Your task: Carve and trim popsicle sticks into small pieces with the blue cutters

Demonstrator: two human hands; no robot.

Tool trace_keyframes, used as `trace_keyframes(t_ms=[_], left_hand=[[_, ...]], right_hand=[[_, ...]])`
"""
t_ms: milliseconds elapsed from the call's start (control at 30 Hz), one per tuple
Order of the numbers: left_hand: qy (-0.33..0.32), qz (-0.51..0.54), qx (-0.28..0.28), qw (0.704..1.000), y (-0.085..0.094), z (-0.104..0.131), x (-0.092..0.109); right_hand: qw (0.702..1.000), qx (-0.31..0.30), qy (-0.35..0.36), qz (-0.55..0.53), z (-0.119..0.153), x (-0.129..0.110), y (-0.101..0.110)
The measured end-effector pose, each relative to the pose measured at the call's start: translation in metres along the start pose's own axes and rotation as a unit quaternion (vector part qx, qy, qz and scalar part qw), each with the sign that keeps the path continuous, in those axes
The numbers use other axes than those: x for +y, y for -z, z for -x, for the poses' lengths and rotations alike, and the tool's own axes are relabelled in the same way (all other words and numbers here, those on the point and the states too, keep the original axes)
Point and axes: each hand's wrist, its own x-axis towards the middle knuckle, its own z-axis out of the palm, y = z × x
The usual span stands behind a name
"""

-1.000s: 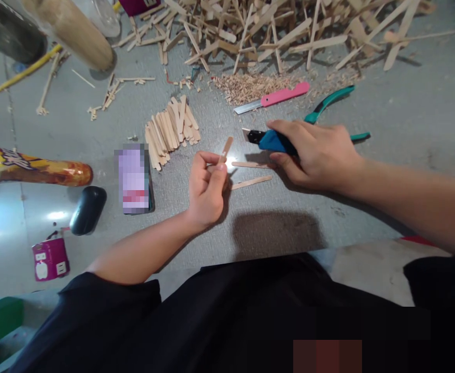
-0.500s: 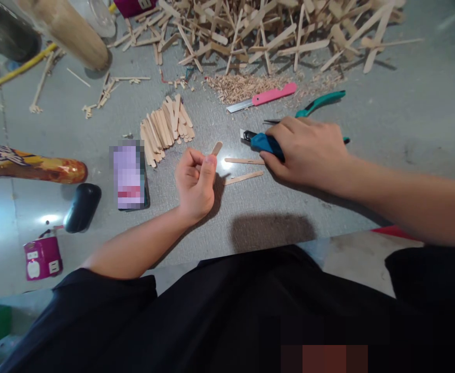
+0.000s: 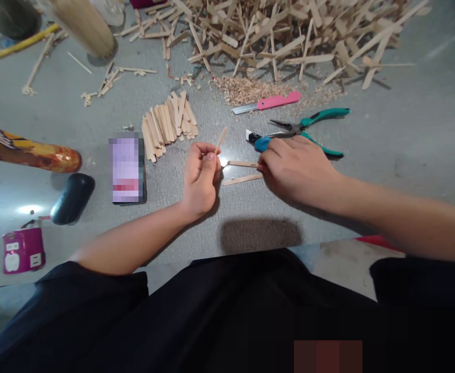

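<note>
Between the thumb and fingers of my left hand (image 3: 202, 178) is a thin wooden stick (image 3: 222, 139), its upper end pointing up and right. My right hand (image 3: 297, 168) is closed at the right end of a notched wooden stick (image 3: 241, 163) lying on the table. A second flat stick (image 3: 243, 179) lies just below that one. The blue utility knife (image 3: 261, 143), blade showing, lies at the upper edge of my right hand, its rear hidden by the fingers. Green-handled pliers (image 3: 324, 115) rest open behind the hand. A pink knife (image 3: 278, 100) lies farther back.
A bundle of flat sticks (image 3: 167, 124) sits beside a phone (image 3: 127, 168) at left. Crossed sticks (image 3: 274, 39) are heaped at the back behind wood shavings (image 3: 246, 89). At far left are a snack tube (image 3: 29, 150), a dark case (image 3: 73, 198) and a purple socket box (image 3: 24, 249).
My right hand has come off the blue knife to the notched stick, uncovering more of the pliers. The stick in my left hand has turned edge-on. The camera view has shifted slightly.
</note>
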Motion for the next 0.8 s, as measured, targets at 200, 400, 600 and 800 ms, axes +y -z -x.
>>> trace_keyframes(t_ms=[200, 400, 600, 800], left_hand=[[-0.029, 0.024, -0.029, 0.999, 0.002, -0.003, -0.007], [-0.038, -0.009, -0.051, 0.998, 0.003, -0.002, -0.007], [-0.024, -0.004, -0.069, 0.997, 0.005, -0.001, -0.008], [-0.021, 0.016, -0.08, 0.996, 0.005, -0.001, -0.007]], right_hand=[[0.99, 0.074, -0.039, -0.112, 0.0, 0.007, -0.003], [0.924, 0.101, -0.047, -0.366, 0.004, 0.013, 0.0], [0.921, 0.125, -0.051, -0.366, 0.004, 0.011, 0.0], [0.927, 0.144, -0.073, -0.34, 0.007, 0.011, 0.002]])
